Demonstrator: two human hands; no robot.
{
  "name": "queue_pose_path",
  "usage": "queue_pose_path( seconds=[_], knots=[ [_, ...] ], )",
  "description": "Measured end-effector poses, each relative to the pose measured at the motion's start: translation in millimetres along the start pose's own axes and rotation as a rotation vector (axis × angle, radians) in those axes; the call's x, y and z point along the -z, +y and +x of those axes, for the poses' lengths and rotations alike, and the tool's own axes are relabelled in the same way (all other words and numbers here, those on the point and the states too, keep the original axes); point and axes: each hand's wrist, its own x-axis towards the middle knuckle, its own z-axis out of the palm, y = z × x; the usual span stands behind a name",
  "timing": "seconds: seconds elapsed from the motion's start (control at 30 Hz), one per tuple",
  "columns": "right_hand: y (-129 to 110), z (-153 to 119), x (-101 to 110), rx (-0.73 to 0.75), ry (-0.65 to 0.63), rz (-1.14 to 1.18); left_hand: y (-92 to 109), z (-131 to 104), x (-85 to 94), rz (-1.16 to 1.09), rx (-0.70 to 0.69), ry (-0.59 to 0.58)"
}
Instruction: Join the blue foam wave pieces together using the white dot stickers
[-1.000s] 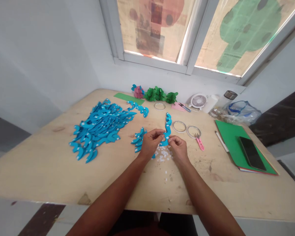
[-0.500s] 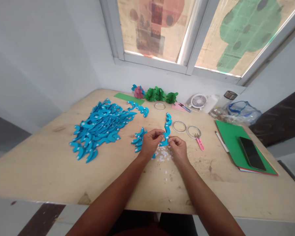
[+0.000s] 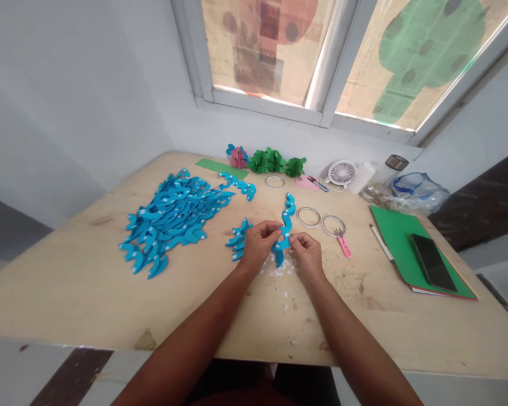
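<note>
A wavy blue paper strip point(image 3: 287, 217) with small white squares on it runs upright between my hands. My left hand point(image 3: 260, 242) is closed in a pinch on its left edge. At the strip's right edge, my right hand point(image 3: 308, 254) is also pinched, fingertips on the paper; any tiny piece between them is too small to make out. The strip's lower end hangs over scattered white paper bits point(image 3: 281, 272). Just left of my left hand lies a small stack of blue paper pieces point(image 3: 237, 241), partly hidden by it.
A large pile of blue paper pieces point(image 3: 173, 208) covers the table's left. Tape rolls point(image 3: 309, 217) and pink-handled snips point(image 3: 344, 245) lie to the right, near a green folder point(image 3: 400, 242) with a phone point(image 3: 434, 262). Green paper ornaments point(image 3: 274, 162) and a fan point(image 3: 342, 173) stand behind.
A blue piece at the strip's lower end now points down toward me between my hands; before, it stuck out below my left hand. Both hands stay nearly in place.
</note>
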Motion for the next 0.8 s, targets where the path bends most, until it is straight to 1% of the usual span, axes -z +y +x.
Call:
queue_pose_path(
  seconds=[0.23,0.5,0.8],
  knots=[
    [5.3,1.6,1.2,-0.017,0.01,0.002,-2.6,1.1,0.2,-0.017,-0.01,-0.003],
    [2.9,1.7,0.9,-0.003,0.029,-0.015,-2.2,0.7,0.5,-0.026,-0.012,-0.002],
    [-3.1,0.7,-3.5,-0.048,0.024,0.089,0.1,-1.0,-0.4,0.034,-0.052,-0.003]
  ],
)
